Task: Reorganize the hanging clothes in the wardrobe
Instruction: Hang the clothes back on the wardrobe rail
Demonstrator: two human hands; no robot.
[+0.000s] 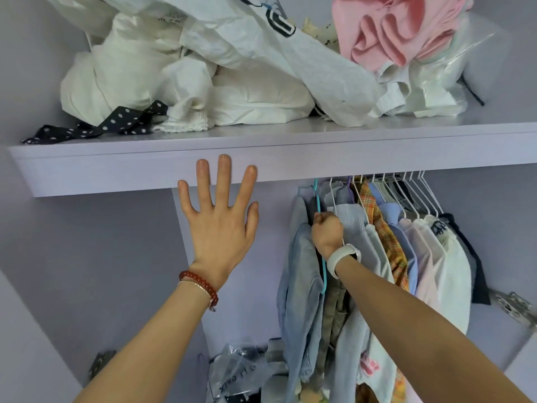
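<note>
Up high, my left hand (216,228) is spread flat, fingers straight, its tips on the front edge of the shelf (116,170) — holding nothing. My right hand (327,232) is clenched around the teal hanger (321,251) among the clothes (377,257), which hang bunched on the rail (386,178) under the shelf's right half. A denim piece (300,286) hangs leftmost, just beside my fist. On the shelf sit crumpled white garments (203,68), a pink one (392,33) and a polka-dot strip (116,123).

A home wardrobe: hanging clothes (377,251) under a cluttered shelf (290,158).
</note>
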